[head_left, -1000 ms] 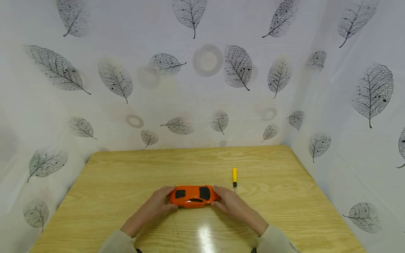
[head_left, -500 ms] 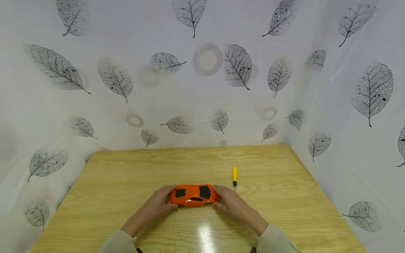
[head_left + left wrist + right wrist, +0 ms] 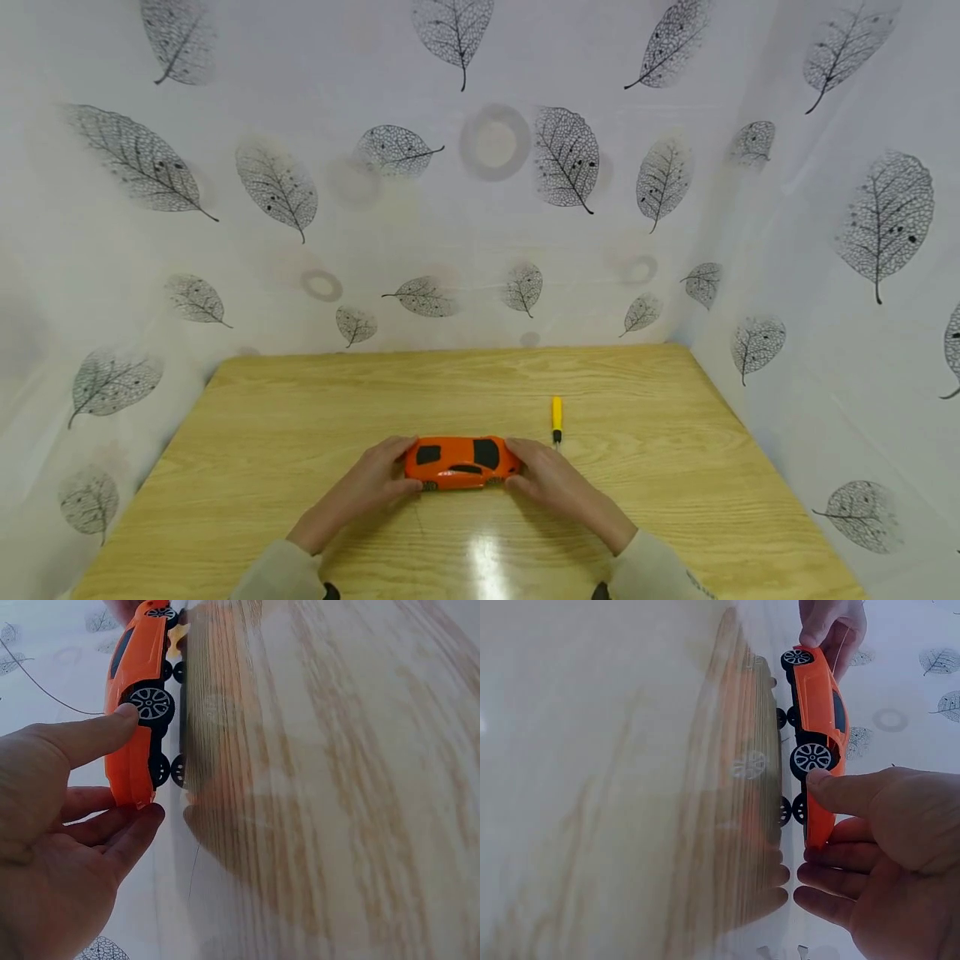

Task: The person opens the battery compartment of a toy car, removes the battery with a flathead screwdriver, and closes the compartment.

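Note:
An orange toy car (image 3: 453, 468) with dark windows is held sideways at the table's middle. My left hand (image 3: 367, 482) grips its rear end, the thumb on the rear wheel in the left wrist view. At the other end, my right hand (image 3: 553, 482) holds the nose, its thumb by a spoked wheel (image 3: 813, 757). Smaller black wheels (image 3: 160, 769) show under the body, close to the glossy tabletop with their reflections below. Whether they touch it, I cannot tell. A thin wire (image 3: 91, 712) runs off the car in the left wrist view.
A screwdriver (image 3: 557, 415) with a yellow handle lies behind my right hand, its shaft partly hidden. The wooden table (image 3: 315, 408) has white leaf-printed curtains (image 3: 480, 225) behind it and at both sides.
The car has tilted slightly, so that its near-side wheels show more clearly in the head view. Both hands keep their hold at its ends and have barely moved.

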Available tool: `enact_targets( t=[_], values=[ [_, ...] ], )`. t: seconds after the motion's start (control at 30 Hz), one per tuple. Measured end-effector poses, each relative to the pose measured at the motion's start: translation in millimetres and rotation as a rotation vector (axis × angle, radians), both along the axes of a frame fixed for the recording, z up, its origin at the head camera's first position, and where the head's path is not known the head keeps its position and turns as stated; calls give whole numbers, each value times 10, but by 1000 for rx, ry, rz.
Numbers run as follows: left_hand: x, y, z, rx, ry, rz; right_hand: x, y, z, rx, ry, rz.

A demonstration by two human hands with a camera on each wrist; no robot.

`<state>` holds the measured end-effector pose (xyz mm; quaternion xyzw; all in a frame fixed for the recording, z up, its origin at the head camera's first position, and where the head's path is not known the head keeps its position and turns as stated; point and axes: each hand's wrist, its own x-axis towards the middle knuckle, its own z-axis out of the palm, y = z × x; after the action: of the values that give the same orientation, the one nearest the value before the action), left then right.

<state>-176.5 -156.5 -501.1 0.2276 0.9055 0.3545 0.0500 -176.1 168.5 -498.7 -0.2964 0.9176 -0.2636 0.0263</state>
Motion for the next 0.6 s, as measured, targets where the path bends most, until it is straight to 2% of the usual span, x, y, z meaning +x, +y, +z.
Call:
enact_targets(
  t=[0.23,0.43,0.6],
  values=[
    [1,-12,-20,23,-4,-10,11,22,2,-14,28,22],
    [15,-40,-12,69,-3,-20,27,46,34,-40,-7,43],
    [19,-44,9,100,-13,-10,23,56,66,-112,-28,52]
  ],
)
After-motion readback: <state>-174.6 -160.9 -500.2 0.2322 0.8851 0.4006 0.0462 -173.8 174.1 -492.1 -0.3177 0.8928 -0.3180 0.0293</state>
